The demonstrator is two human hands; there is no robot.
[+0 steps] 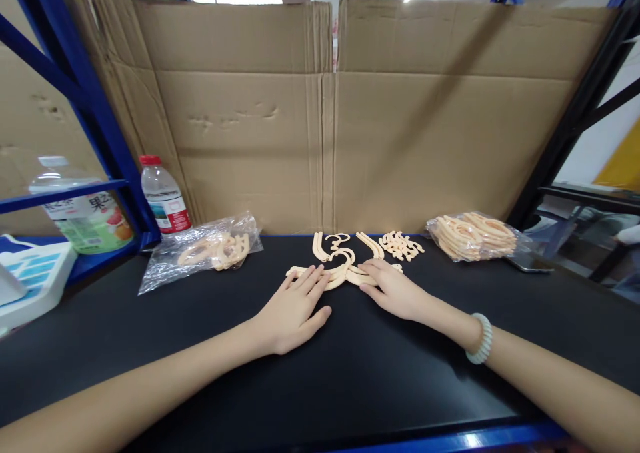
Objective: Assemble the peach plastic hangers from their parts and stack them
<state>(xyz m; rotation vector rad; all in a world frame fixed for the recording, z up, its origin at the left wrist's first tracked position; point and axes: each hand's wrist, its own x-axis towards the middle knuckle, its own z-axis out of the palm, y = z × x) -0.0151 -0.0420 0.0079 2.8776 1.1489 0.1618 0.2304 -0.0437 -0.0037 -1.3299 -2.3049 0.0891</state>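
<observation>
Nearest, the black surface [325,386] gives both forearms room to lie low, which seems right for steady, light pressure. The left hand [295,309] lies palm down with its fingers loosely spread over the left arm of the cream clothes hanger [346,274], thumb well clear, so its grip is open and merely rests there. The right hand [395,289] covers the hanger's right arm, thumb apart from the fingers; whether that grip pinches anything cannot be told. The hanger lies flat between the hands, centre bare and hook pointing far. Matching the pressure on both sides should stop it twisting about its middle, and flat fingers suit thin arms better than a hard squeeze. Just beyond lie the left curved strips [319,247], the loose hooks [342,236], the right curved strips [370,245] and a heap of small curved pieces [400,246]; fingertips are best held short of these, as a stretched finger could easily scatter them.
</observation>
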